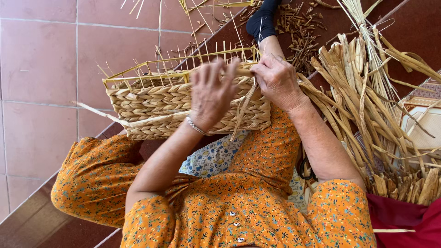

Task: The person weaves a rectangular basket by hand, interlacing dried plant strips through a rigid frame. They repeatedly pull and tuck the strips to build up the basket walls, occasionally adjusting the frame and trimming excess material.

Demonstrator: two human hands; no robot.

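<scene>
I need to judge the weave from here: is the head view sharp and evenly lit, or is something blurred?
Head view: even daylight, no glare; the woven basket and dried strands are sharp; the left hand is motion-blurred at its fingers; the right hand is crisp.

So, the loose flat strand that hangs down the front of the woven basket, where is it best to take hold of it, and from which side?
Grip the loose strand in its free middle part, below the right hand, probably coming from the front, the person's side. There it hangs clear of the basket wall, flat and tilted, so fingers can pinch its broad faces. The left hand is nearest.
</scene>
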